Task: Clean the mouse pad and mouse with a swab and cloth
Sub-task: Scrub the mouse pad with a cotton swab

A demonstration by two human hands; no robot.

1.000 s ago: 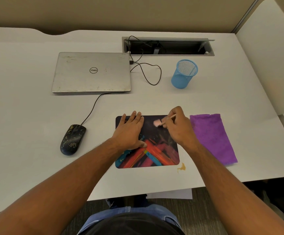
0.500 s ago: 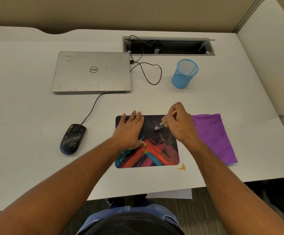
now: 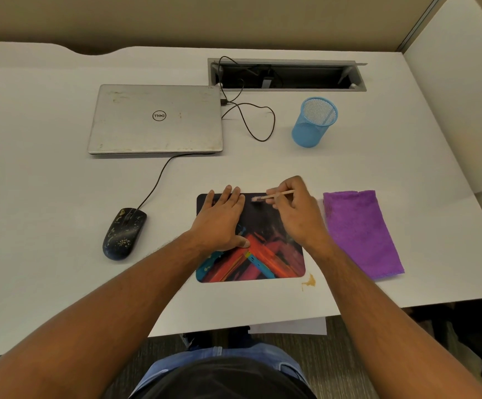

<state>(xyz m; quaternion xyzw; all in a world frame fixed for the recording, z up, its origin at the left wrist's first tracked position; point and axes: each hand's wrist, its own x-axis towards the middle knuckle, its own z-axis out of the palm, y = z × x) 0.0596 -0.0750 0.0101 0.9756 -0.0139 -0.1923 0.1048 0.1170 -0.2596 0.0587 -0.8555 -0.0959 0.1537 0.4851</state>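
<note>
A colourful mouse pad [image 3: 265, 254] lies on the white desk near its front edge. My left hand [image 3: 222, 218] rests flat on the pad's left half, fingers straight. My right hand [image 3: 297, 211] pinches a wooden-stemmed swab [image 3: 271, 195], its pale tip touching the pad's far edge just right of my left fingertips. A black wired mouse [image 3: 124, 233] speckled with yellowish marks sits to the left of the pad. A folded purple cloth [image 3: 360, 231] lies to the right of the pad.
A closed silver laptop [image 3: 156, 119] sits at the back left, with a black cable [image 3: 251, 122] looping to a desk cable slot [image 3: 285, 74]. A blue mesh pen cup [image 3: 314, 120] stands at the back right. A brownish stain [image 3: 308, 281] marks the desk by the pad's near right corner.
My right hand has moved the swab tip from the pad's upper middle up and left to the far edge. My left hand has stayed flat on the pad.
</note>
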